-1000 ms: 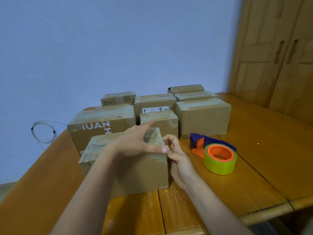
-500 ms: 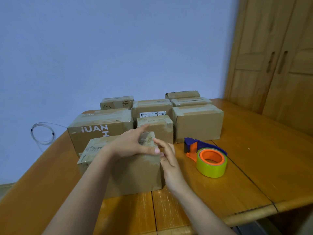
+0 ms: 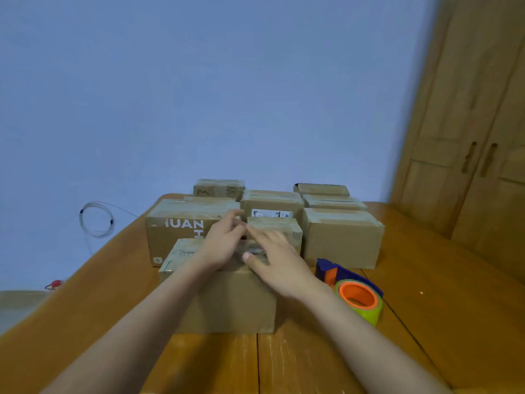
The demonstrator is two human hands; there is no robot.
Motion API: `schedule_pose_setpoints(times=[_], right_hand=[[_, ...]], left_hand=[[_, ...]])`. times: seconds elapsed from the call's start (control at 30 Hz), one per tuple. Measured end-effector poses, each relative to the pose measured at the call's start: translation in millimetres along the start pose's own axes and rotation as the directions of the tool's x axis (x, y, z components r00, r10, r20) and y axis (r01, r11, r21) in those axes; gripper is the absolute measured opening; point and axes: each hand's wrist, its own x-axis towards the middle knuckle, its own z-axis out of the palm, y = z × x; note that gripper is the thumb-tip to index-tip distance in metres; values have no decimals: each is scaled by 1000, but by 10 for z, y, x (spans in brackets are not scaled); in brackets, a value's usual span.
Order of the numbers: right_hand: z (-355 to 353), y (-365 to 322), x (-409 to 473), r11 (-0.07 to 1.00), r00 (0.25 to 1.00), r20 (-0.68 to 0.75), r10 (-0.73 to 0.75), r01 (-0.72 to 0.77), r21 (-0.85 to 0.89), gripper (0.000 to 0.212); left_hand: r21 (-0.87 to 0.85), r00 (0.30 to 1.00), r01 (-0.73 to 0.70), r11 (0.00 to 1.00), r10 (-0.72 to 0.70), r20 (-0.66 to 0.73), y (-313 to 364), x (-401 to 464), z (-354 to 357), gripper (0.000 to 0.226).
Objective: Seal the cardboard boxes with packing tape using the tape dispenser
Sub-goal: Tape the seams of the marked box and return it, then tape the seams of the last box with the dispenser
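Both hands flat on the near box (image 3: pixel 227 297) at the table (image 3: pixel 426 322) front: left hand (image 3: pixel 224 245) and right hand (image 3: pixel 279 264) loose, no grip on anything. Box looks light, stiff; dispenser (image 3: pixel 352 291) just right, we'd take its handle

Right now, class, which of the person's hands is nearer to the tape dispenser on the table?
Right. The right hand rests on the front box, just left of the tape dispenser. The left hand lies further left on that box, beyond the right hand.
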Motion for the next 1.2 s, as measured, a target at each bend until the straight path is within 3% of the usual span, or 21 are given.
schedule_pose_setpoints(times=[0.07, 0.17, 0.27, 0.47, 0.57, 0.67, 0.73, 0.83, 0.97, 1.2], right_hand=[[-23, -37, 109, 986, 993, 118, 15, 5, -167, 71], [64, -32, 195, 967, 963, 258, 79, -12, -254, 82], [128, 4, 162, 969, 971, 221, 88, -32, -244, 81], [147, 3, 149, 977, 980, 177, 86, -49, -206, 76], [166, -12, 163, 969, 977, 190, 98, -50, -243, 73], [99, -46, 211, 974, 986, 158, 55, -19, -224, 60], [22, -107, 269, 991, 998, -6, -66, 65, -114, 51], [-87, -238, 348, 972, 950, -266, -163, 202, 123, 44], [-145, -276, 447, 962, 926, -315, -209, 252, 104, 19], [-169, -173, 517, 957, 900, -343, -271, 291, 8, 8]], left_hand=[[-50, 993, 3, 999, -9, -114, 9, -37, -52, 40], [160, 991, -54, 986, 72, -115, -48, -83, -168, 29], [416, 993, -116, 902, 119, 17, -162, -156, -324, 22], [576, 989, -145, 804, 106, 101, -261, -363, -526, 27], [455, 997, -74, 887, 59, 46, -265, -414, -556, 30], [211, 997, -29, 977, 13, 77, -158, -394, -584, 37], [-4, 989, 31, 1000, -30, 145, -55, -377, -598, 50], [-255, 974, 93, 963, -34, 226, 72, -351, -590, 56], [-266, 962, 72, 961, 4, 274, 118, -305, -532, 62], [-276, 947, 109, 955, -15, 322, 99, -194, -487, 60]])
